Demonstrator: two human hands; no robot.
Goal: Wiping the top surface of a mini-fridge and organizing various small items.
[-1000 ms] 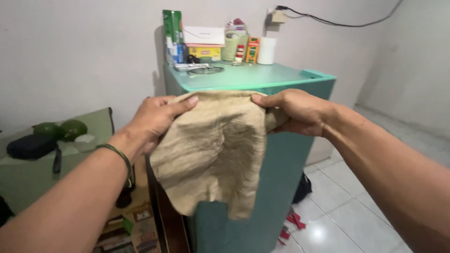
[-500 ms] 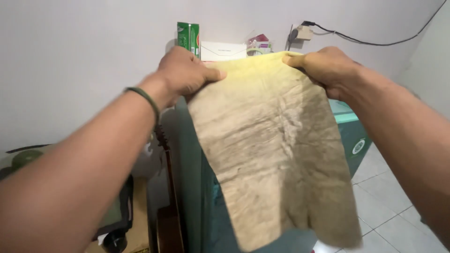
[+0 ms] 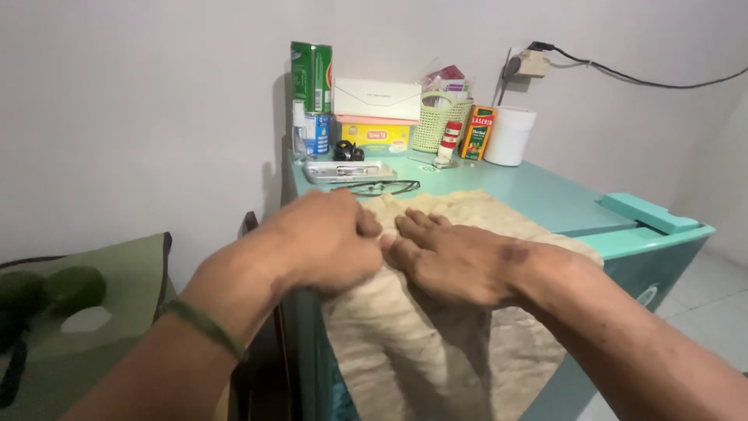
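Half a second ago you held the beige cloth (image 3: 452,312) up by its top corners in front of the wall; now it is down, spread over the teal top of the small fridge (image 3: 545,195), and both your hands lie on it at the middle of the frame.

At the lower left, dark green round things (image 3: 54,288) sit on an olive surface. Your left hand (image 3: 323,242), a green band on its wrist, rests knuckles up on the cloth's near edge, fingers curled under; whether they pinch the fabric you cannot tell. Just beside it, touching or nearly so, your right hand (image 3: 452,261) lies flat, fingers fairly straight and close together, pressing the cloth and gripping nothing. The cloth's lower part hangs over the fridge's front.

Beyond your hands, upper centre, lie spectacles (image 3: 378,187), then a green carton (image 3: 312,66), a woven basket (image 3: 440,125) and a white cup (image 3: 510,136) along the wall.
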